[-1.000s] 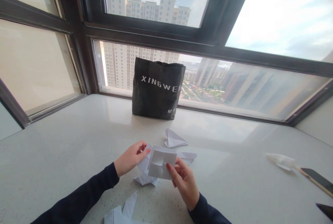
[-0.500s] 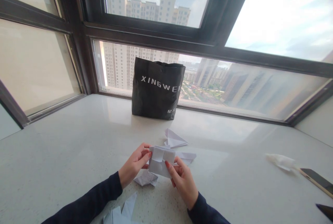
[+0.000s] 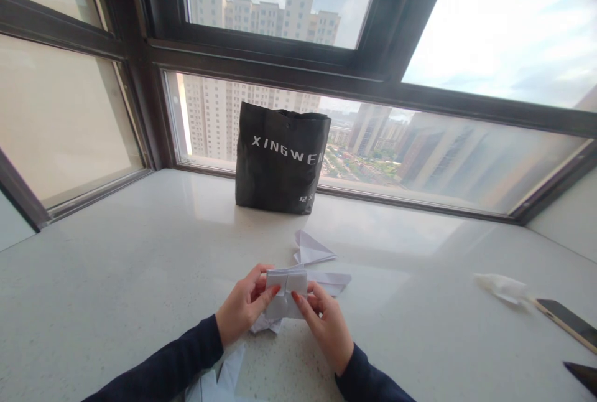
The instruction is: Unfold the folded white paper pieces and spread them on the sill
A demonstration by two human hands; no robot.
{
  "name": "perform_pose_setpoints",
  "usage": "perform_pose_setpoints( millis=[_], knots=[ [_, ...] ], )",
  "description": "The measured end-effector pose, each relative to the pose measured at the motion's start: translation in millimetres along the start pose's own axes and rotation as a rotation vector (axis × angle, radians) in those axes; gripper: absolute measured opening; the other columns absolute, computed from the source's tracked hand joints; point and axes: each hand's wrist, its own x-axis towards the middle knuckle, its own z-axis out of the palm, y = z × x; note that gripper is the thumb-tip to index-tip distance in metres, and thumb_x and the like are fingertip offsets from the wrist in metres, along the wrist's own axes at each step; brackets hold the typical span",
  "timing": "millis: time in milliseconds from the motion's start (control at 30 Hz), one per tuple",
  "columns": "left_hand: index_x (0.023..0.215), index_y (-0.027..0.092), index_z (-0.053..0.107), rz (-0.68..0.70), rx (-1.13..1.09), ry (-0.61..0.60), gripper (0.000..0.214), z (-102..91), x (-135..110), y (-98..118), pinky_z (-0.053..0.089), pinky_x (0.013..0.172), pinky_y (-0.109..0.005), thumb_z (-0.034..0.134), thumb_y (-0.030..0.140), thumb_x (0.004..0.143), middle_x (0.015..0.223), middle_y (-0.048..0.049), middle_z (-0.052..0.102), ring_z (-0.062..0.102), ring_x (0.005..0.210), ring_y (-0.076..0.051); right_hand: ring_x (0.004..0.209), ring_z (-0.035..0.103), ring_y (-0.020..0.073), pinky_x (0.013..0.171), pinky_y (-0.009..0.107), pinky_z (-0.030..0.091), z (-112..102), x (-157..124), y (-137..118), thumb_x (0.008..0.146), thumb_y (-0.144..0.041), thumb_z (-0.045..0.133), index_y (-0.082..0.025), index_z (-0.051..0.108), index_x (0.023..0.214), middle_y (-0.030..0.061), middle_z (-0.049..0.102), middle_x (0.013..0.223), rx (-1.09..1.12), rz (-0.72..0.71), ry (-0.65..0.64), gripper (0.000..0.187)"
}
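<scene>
A small folded white paper piece (image 3: 286,290) is held between both hands just above the pale stone counter (image 3: 116,265). My left hand (image 3: 242,310) pinches its left side with thumb and fingers. My right hand (image 3: 326,324) grips its right side, the thumb pressed on its front. Another folded paper (image 3: 263,325) lies under the hands, mostly hidden. A folded white paper shape (image 3: 311,249) rests on the counter just beyond, and a flat paper piece (image 3: 336,280) lies to its right.
A black bag (image 3: 280,159) with white lettering stands at the back against the window. White paper (image 3: 224,377) lies near my left forearm. At the right are a crumpled white tissue (image 3: 501,287), a phone (image 3: 566,322) and a dark corner (image 3: 583,374).
The paper piece has been folded smaller, from an open square to a narrower band. Both hands came closer together and slightly toward me.
</scene>
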Motion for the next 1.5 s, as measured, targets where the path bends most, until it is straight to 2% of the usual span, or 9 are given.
perform_pose_setpoints(
  millis=[167, 233, 333, 533, 700, 933, 1200, 1367, 1500],
  knots=[
    [0.095, 0.017, 0.045, 0.017, 0.022, 0.053, 0.034, 0.6, -1, -2, 0.039, 0.059, -0.022, 0.056, 0.047, 0.082, 0.077, -0.0026, 0.06, 0.054, 0.07, -0.017, 0.042, 0.029, 0.0087, 0.042, 0.019, 0.023, -1, 0, -4, 0.078, -0.05, 0.052, -0.019, 0.04, 0.103, -0.012, 0.028, 0.048, -0.026, -0.029, 0.152, 0.042],
    [0.094, 0.018, 0.045, 0.02, 0.039, 0.068, 0.033, 1.0, -2, -2, 0.039, 0.058, -0.022, 0.055, 0.047, 0.082, 0.076, -0.0023, 0.06, 0.054, 0.069, -0.017, 0.043, 0.03, 0.009, 0.043, 0.02, 0.024, -2, 0, -7, 0.078, -0.05, 0.053, -0.018, 0.042, 0.106, -0.0113, 0.029, 0.049, -0.023, -0.052, 0.116, 0.044],
    [0.097, 0.019, 0.047, 0.052, 0.134, 0.083, 0.032, 1.6, -4, 0, 0.041, 0.062, -0.023, 0.054, 0.047, 0.083, 0.081, -0.0036, 0.061, 0.057, 0.074, -0.019, 0.046, 0.032, 0.0093, 0.043, 0.021, 0.025, -2, -1, -10, 0.078, -0.05, 0.052, -0.018, 0.052, 0.087, -0.0085, 0.033, 0.05, -0.038, -0.076, 0.007, 0.033],
    [0.116, 0.021, 0.041, 0.144, 0.359, 0.046, 0.034, -1.0, -7, 4, 0.042, 0.075, -0.029, 0.041, 0.043, 0.089, 0.097, -0.0062, 0.06, 0.057, 0.085, -0.022, 0.049, 0.035, 0.0096, 0.047, 0.022, 0.031, -8, 2, -15, 0.077, -0.05, 0.053, -0.018, 0.053, 0.067, -0.0055, 0.039, 0.052, -0.064, -0.052, 0.076, 0.034],
    [0.11, 0.018, 0.049, 0.19, 0.616, 0.102, 0.034, -11.2, -2, -3, 0.04, 0.071, -0.032, 0.033, 0.04, 0.09, 0.086, -0.007, 0.059, 0.054, 0.079, -0.022, 0.041, 0.032, 0.007, 0.036, 0.019, 0.026, -38, -1, -21, 0.07, -0.056, 0.056, -0.017, 0.052, 0.066, -0.0042, 0.044, 0.052, 0.028, 0.114, 0.013, 0.039],
    [0.099, 0.018, 0.056, 0.158, 1.001, -0.023, 0.029, -14.7, 0, -4, 0.033, 0.078, -0.039, 0.049, 0.039, 0.081, 0.088, -0.0081, 0.055, 0.049, 0.083, -0.027, 0.033, 0.027, 0.0055, 0.032, 0.018, 0.019, -78, -31, -1, 0.068, -0.056, 0.057, -0.017, 0.055, 0.068, -0.0075, 0.037, 0.044, -0.121, 0.364, -0.139, 0.039],
    [0.087, 0.019, 0.057, 0.033, 1.15, -0.008, 0.018, -8.0, -3, 2, 0.032, 0.08, -0.038, 0.063, 0.027, 0.071, 0.098, -0.0066, 0.05, 0.045, 0.09, -0.026, 0.045, 0.042, 0.0124, 0.044, 0.022, 0.028, -87, -34, 13, 0.071, -0.044, 0.05, -0.02, 0.042, 0.057, -0.0047, 0.044, 0.047, -0.644, 0.253, -0.037, 0.029],
    [0.078, 0.019, 0.055, 0.015, 1.112, 0.014, 0.019, -7.7, -1, 4, 0.03, 0.082, -0.038, 0.068, 0.026, 0.068, 0.101, -0.0044, 0.052, 0.045, 0.092, -0.025, 0.044, 0.049, 0.0143, 0.044, 0.022, 0.034, -86, -41, 10, 0.076, -0.047, 0.046, -0.022, 0.042, 0.082, -0.0076, 0.044, 0.051, -0.866, 0.176, 0.063, 0.026],
    [0.074, 0.018, 0.053, 0.022, 1.067, 0.008, 0.017, -8.3, 0, 1, 0.03, 0.08, -0.037, 0.068, 0.025, 0.069, 0.091, -0.0019, 0.056, 0.047, 0.087, -0.023, 0.039, 0.05, 0.0138, 0.042, 0.022, 0.036, -77, -43, -13, 0.079, -0.054, 0.042, -0.022, 0.04, 0.093, -0.0076, 0.044, 0.054, -0.992, -0.038, 0.207, 0.035]
  ],
)
